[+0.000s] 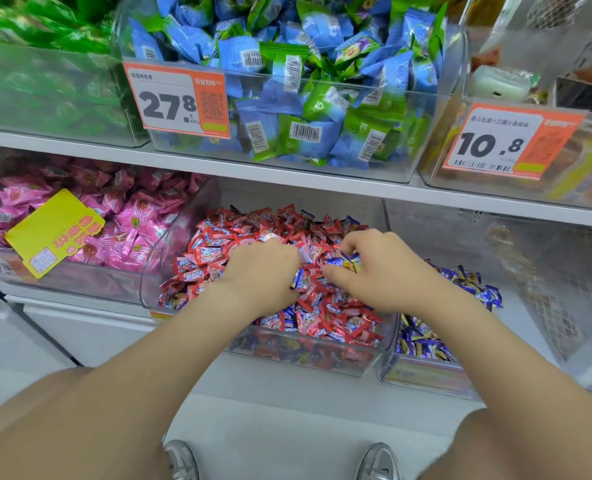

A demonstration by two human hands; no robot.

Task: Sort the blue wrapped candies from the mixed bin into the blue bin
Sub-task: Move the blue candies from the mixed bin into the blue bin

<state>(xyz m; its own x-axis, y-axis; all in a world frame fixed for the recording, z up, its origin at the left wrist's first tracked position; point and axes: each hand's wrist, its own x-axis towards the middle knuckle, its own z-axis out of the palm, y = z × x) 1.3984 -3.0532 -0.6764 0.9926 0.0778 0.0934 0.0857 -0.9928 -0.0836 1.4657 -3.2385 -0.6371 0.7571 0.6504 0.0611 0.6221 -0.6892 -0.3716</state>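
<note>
Blue wrapped candies (345,262) are pinched by the right hand (381,268), fingers (351,241) curled, in the mixed bin (156,268). The left hand (263,271) is curled into the red pile; its hold cannot be told. Red wrappers should be shaken loose before the blue bin (422,375), just right, is reached.

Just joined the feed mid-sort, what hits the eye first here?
Both hands dig into the mixed bin of mostly red candies at centre: the left hand fingers-down in the pile, the right hand curling round a blue candy. Just right of it sits the blue bin, partly filled. On the shelf above, an orange price tag reading 27.8 fronts a bin of blue and green packets.
</note>
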